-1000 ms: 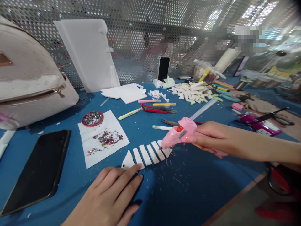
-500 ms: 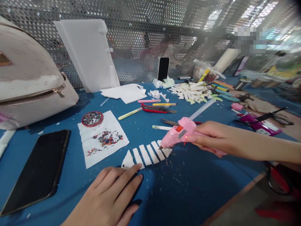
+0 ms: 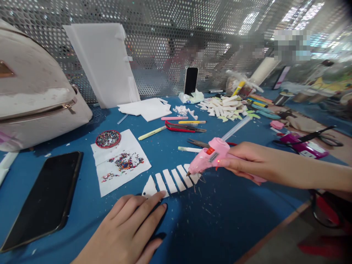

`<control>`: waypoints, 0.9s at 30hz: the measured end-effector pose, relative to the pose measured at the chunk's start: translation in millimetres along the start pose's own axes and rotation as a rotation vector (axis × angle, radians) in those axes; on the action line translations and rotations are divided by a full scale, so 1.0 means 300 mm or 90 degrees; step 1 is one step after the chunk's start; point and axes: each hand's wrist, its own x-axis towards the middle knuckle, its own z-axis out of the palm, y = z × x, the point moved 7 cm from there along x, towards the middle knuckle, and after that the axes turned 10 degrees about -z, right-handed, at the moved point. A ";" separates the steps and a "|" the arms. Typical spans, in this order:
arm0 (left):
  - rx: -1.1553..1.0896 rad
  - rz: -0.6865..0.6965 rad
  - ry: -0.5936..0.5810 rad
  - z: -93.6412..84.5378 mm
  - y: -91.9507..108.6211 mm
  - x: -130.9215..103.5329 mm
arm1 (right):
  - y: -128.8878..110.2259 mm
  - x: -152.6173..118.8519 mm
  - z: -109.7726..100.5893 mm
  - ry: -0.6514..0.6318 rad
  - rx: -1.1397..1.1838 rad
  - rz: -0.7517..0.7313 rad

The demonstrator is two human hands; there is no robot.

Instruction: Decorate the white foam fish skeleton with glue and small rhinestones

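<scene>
I saw the right hand (image 3: 246,159) wrapped round a pink glue gun (image 3: 210,157) whose nozzle (image 3: 188,173) could bump the white strips (image 3: 169,181) crooked, the loose left hand (image 3: 126,223) just touching one.

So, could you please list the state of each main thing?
Glue gun: red light on, stick loaded
White strips: apart, in a row
Near phone: flat, screen dark
Far phone: upright, screen dark
Red dish: holding coloured bits
Left hand: fingertip on a strip
Right hand: gripping glue gun
</scene>
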 end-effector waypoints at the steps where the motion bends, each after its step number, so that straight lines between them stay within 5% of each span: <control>1: -0.004 0.000 0.008 0.000 0.001 -0.001 | 0.004 0.000 0.001 -0.001 -0.001 0.000; 27: -0.017 -0.006 0.022 -0.003 -0.003 0.003 | 0.032 -0.005 -0.007 0.037 0.030 0.020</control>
